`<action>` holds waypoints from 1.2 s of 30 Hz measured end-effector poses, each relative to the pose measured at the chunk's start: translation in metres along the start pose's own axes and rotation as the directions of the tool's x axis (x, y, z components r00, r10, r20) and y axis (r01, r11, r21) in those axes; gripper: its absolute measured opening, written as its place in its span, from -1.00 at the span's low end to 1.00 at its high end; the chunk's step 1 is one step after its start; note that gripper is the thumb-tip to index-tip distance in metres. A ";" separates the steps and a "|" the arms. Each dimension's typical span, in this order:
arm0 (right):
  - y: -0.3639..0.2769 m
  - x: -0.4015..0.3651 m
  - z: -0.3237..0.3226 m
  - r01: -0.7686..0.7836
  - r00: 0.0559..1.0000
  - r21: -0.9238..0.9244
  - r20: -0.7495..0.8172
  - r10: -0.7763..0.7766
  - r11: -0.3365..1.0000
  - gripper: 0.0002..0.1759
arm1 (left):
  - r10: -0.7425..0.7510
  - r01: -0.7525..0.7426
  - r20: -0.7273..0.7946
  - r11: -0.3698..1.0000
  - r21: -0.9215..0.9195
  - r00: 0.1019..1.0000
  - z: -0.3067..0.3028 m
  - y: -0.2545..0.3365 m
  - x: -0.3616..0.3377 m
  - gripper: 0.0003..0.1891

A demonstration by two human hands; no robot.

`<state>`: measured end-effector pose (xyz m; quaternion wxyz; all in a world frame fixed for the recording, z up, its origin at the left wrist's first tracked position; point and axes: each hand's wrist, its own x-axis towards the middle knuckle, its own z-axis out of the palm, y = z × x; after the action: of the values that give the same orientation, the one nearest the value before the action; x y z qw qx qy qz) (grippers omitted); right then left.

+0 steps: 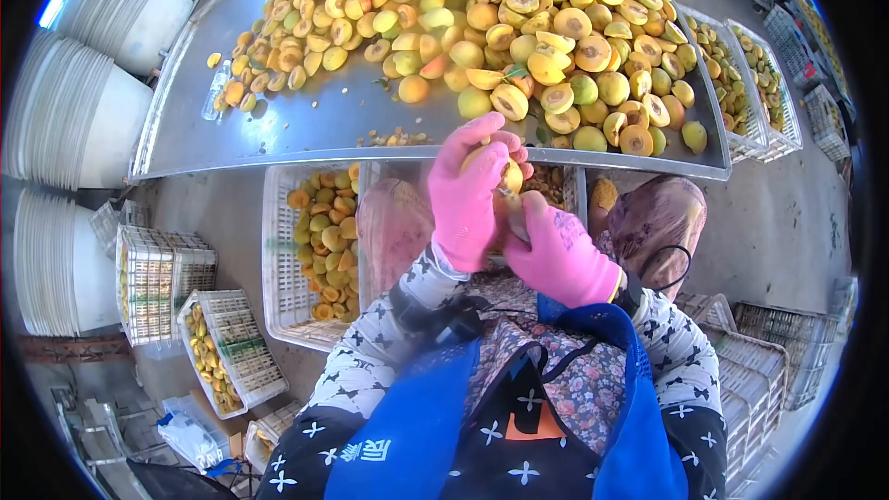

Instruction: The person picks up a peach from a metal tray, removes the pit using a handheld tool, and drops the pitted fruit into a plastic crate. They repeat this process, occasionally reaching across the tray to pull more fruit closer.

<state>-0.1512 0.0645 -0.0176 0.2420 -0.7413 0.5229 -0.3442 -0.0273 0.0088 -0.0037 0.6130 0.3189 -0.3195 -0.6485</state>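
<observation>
Left fingers (475, 132) clamp a stone fruit (511, 177); right fingers (537, 211) pinched together, contents unclear; cut halves (593, 53) crowd counter (306, 134) and crate (280, 264).

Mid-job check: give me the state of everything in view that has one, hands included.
Left hand: gloved, closed around a fruit.
Held fruit: partly hidden; whole or halved, cannot tell.
Right hand: gloved, fingers curled, close to the fruit; anything gripped is hidden.
Fruit pile: many pieces halved, some cut face up.
Clear bottle: lying down.
Crate left of the knees: open, holding fruit.
</observation>
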 end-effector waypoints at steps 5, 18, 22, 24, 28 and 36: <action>0.004 -0.001 0.008 0.075 0.996 0.183 -0.056 -0.066 0.980 -0.69 | -0.035 0.034 0.044 0.999 0.033 0.998 0.003 0.014 0.005 -0.62; 0.009 0.004 -0.021 -0.483 0.851 0.600 0.493 0.181 0.638 -0.82 | -0.314 0.268 0.162 0.929 0.256 0.935 -0.014 -0.003 0.021 -0.49; 0.011 0.001 -0.037 -0.794 0.608 0.605 0.793 0.044 0.059 -0.82 | -0.342 0.357 0.330 0.934 0.018 0.880 -0.003 0.010 0.014 -0.51; 0.010 0.002 -0.046 -0.788 0.615 0.609 0.784 0.079 0.088 -0.80 | -0.446 0.414 0.235 0.894 0.173 0.864 -0.011 -0.001 0.023 -0.49; 0.052 -0.013 -0.029 -0.344 0.856 0.311 0.491 0.160 0.886 -0.76 | -0.373 0.034 0.305 0.679 0.733 0.876 -0.071 0.019 0.023 -0.54; 0.076 -0.011 -0.036 -0.288 0.919 0.141 0.318 0.232 0.947 -0.75 | -0.040 0.252 -0.251 0.026 0.967 0.967 -0.138 0.139 0.004 -0.43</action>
<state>-0.2273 0.0494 -0.0521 0.4292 -0.6826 0.5405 -0.2403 0.1657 -0.0048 0.0267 0.1744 0.7326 -0.5955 -0.2796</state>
